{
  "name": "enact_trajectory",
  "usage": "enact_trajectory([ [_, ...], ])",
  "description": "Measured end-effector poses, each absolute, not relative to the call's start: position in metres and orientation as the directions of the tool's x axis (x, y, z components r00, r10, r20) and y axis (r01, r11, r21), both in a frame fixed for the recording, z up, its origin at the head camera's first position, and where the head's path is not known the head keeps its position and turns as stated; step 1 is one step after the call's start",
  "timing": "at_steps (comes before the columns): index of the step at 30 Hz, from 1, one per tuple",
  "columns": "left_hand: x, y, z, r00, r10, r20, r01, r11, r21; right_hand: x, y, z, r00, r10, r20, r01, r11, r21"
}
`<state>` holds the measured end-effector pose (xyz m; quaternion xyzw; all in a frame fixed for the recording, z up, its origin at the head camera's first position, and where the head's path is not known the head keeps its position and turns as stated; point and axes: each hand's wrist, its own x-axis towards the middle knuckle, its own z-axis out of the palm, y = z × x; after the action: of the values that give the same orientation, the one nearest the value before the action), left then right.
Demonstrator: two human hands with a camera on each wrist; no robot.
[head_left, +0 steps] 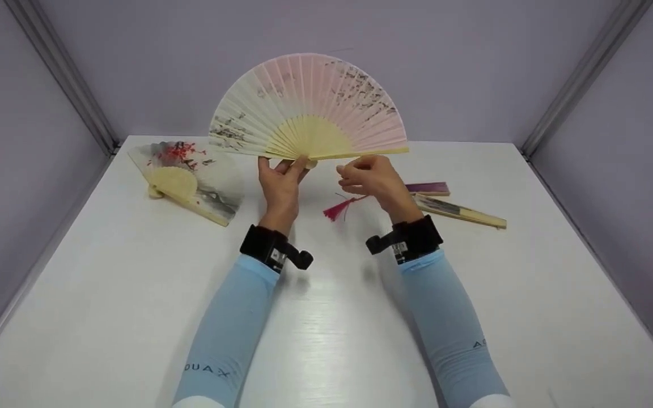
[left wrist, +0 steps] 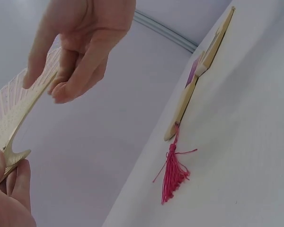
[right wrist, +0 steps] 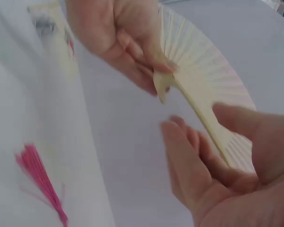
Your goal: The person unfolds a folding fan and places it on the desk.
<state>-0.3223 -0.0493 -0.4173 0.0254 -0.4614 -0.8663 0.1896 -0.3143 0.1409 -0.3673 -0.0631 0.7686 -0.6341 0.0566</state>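
Observation:
A spread folding fan, pink and pale cream with dark floral prints and light bamboo ribs, is held up above the far part of the table in the head view. My left hand pinches it at the pivot, between thumb and fingers. Close under its right-hand edge is my right hand, fingers bent loosely. From the right wrist, the thumb and fingers of that hand appear spaced apart on either side of the outer bamboo rib, without a grip on it.
On the white table, another spread fan with red blossoms lies at left. To the right lie a folded fan and a purple folded one, beside a pink tassel. Pale walls enclose the back and sides.

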Motion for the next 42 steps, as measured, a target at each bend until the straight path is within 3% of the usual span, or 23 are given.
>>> enact_trajectory([
  [4, -0.323, -0.051, -0.418, -0.926, -0.351, 0.138, 0.304, -0.478, 0.824, -0.311, 0.152, -0.356, -0.969, -0.187, 0.16, -0.234, 0.498, -0.835],
  [9, -0.324, -0.049, -0.419, -0.931, -0.348, 0.115, 0.285, -0.49, 0.824, -0.309, 0.161, -0.351, -0.876, -0.207, 0.436, -0.439, 0.717, -0.541],
  [13, -0.323, -0.048, -0.419, -0.935, -0.341, 0.1, 0.271, -0.501, 0.822, -0.314, 0.168, -0.356, -0.777, -0.276, 0.567, -0.506, 0.809, -0.3],
  [17, -0.323, -0.048, -0.415, -0.94, -0.324, 0.106, 0.26, -0.481, 0.837, -0.32, 0.174, -0.36, -0.707, -0.315, 0.633, -0.545, 0.813, -0.204],
  [21, -0.325, -0.054, -0.409, -0.945, -0.303, 0.122, 0.257, -0.456, 0.852, -0.323, 0.175, -0.363, -0.681, -0.302, 0.668, -0.547, 0.815, -0.189],
  [26, -0.333, -0.074, -0.401, -0.946, -0.311, 0.097, 0.218, -0.383, 0.898, -0.32, 0.163, -0.367, -0.703, -0.305, 0.643, -0.539, 0.818, -0.201],
  [33, -0.362, -0.109, -0.377, -0.947, -0.318, 0.034, 0.12, -0.255, 0.959, -0.305, 0.104, -0.376, -0.809, -0.291, 0.512, -0.486, 0.82, -0.303],
  [42, -0.385, -0.142, -0.383, -0.938, -0.348, -0.006, -0.066, 0.16, 0.985, -0.307, 0.03, -0.402, -0.939, -0.232, 0.255, -0.326, 0.842, -0.431],
])
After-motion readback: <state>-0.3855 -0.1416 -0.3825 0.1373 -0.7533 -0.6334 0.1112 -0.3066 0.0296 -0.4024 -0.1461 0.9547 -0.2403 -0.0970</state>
